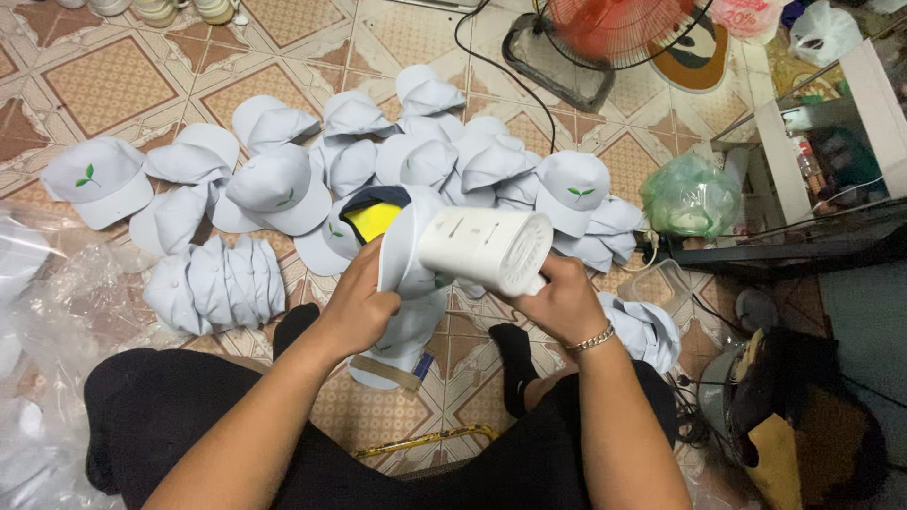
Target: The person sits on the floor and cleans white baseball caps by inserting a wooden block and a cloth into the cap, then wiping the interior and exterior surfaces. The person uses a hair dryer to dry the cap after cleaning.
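Note:
My left hand grips a white cap by its crown edge, just above my lap. Tucked inside that cap is a dark pad with a yellow face. My right hand holds a white cylindrical handheld device with a ribbed end, pressed sideways against the cap. A bracelet sits on my right wrist. Beyond my hands lies a heap of white caps, some with a small green leaf mark. A neat row of stacked caps lies to the left.
Crumpled clear plastic bags lie at the left. A floor fan with a black cable stands at the back. A green plastic bag, a shelf frame and clutter fill the right. A yellow strip lies between my legs.

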